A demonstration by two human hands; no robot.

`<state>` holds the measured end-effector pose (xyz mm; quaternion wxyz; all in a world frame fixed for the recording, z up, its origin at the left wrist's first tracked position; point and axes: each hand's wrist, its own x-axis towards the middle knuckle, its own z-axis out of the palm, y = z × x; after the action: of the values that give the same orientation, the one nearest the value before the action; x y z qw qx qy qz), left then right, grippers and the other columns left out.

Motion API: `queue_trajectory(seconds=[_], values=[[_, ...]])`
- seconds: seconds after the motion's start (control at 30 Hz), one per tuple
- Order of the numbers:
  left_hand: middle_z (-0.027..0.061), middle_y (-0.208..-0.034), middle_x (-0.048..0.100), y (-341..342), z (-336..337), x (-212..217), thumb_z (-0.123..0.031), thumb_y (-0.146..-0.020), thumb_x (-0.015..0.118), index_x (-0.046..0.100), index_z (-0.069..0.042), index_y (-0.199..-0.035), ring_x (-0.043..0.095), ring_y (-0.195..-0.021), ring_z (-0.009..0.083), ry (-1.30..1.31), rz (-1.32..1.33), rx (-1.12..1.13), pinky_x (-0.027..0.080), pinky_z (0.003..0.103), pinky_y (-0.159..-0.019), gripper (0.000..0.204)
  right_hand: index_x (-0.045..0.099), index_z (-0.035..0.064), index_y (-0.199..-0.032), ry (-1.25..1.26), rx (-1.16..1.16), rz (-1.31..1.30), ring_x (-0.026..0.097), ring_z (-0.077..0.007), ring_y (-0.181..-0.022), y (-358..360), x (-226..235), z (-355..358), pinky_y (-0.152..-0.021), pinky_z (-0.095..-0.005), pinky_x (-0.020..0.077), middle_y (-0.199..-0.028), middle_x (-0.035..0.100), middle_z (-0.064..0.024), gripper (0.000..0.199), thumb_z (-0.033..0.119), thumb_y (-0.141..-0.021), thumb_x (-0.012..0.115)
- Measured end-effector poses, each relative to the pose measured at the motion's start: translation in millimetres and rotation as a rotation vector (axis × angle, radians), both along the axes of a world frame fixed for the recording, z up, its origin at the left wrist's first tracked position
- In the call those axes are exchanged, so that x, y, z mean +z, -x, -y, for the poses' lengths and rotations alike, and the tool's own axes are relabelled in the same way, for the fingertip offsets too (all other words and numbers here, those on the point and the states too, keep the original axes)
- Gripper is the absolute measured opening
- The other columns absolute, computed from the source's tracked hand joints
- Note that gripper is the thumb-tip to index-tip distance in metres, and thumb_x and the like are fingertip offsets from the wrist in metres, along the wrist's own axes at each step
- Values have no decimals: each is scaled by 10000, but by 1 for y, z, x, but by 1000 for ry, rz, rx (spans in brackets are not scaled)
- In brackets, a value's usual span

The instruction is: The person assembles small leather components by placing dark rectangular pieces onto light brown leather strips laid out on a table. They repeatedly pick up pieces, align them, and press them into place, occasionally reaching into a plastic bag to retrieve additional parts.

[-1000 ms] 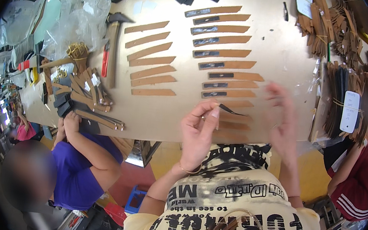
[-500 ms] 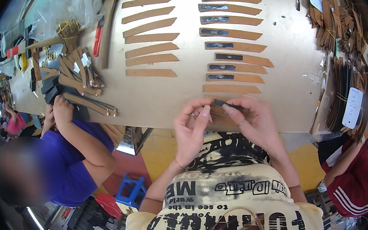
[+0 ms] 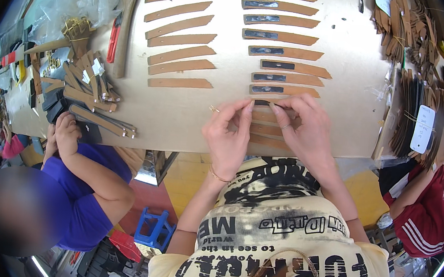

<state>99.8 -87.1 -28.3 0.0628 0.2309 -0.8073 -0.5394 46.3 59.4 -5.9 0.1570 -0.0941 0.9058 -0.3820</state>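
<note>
My left hand [image 3: 229,131] and my right hand [image 3: 305,127] pinch the two ends of a small black strip [image 3: 262,102] between thumb and fingers. They hold it at a brown leather strip that lies mostly hidden under them. A small gold-coloured piece [image 3: 213,109] shows at the outer side of my left hand. Beyond my fingers, a column of brown leather strips [image 3: 307,54] runs up the table, each with a black slotted patch at its left part. Plain brown leather strips [image 3: 267,129] lie below my hands, partly covered.
Left of the column lie several brown leather strips [image 3: 181,63] without patches. A hammer [image 3: 126,31] and a red-handled tool [image 3: 114,40] rest farther left. Bundled straps [image 3: 90,78] lie near a co-worker in blue [image 3: 86,194]. Tagged leather bundles [image 3: 409,112] fill the right edge.
Both hands have moved slightly away from me, bringing the black strip onto the row below the patched strips. The fingers now hold it by both ends.
</note>
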Motion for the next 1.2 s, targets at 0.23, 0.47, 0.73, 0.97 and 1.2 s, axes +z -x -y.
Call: queue_trajectory(seconds=[0.23, 0.47, 0.73, 0.97, 1.2], values=[[-22, -710, 584, 2, 9, 12, -83, -842, 733, 687, -19, -1011, 423, -575, 70, -189, 51, 19, 364, 220, -531, 186, 683, -10, -900, 408, -24, 303, 572, -155, -680, 0, 8, -4, -634, -273, 470, -801, 609, -76, 148, 132, -863, 706], [-22, -646, 549, -1, 10, 6, -105, -843, 740, 697, -21, -864, 396, -547, 41, -263, 136, 6, 329, 223, -495, 97, 694, 9, -889, 329, -110, 254, 595, -188, -716, -3, 5, 0, -643, -297, 461, -827, 614, -78, 116, 124, -872, 687], [48, -671, 618, 11, 0, 4, -112, -805, 754, 705, -51, -824, 434, -491, 121, 134, 131, -40, 361, 285, -476, 80, 700, 85, -828, -28, 3, -186, 555, -188, -632, -5, -14, 2, -615, -331, 385, -751, 593, -9, 67, 152, -826, 710], [46, -674, 620, 12, 0, 5, -128, -804, 757, 705, -52, -818, 444, -487, 128, 171, 137, -46, 366, 295, -476, 93, 713, 89, -808, 26, -67, -193, 557, -179, -574, -7, -22, 3, -602, -322, 392, -719, 610, -1, 79, 158, -787, 746], [45, -679, 623, 14, -2, 7, -135, -808, 754, 705, -60, -816, 447, -481, 133, 191, 138, -42, 369, 297, -475, 91, 713, 95, -808, 9, -52, -248, 554, -172, -572, -7, -24, 3, -598, -321, 388, -713, 602, 5, 75, 159, -786, 747]])
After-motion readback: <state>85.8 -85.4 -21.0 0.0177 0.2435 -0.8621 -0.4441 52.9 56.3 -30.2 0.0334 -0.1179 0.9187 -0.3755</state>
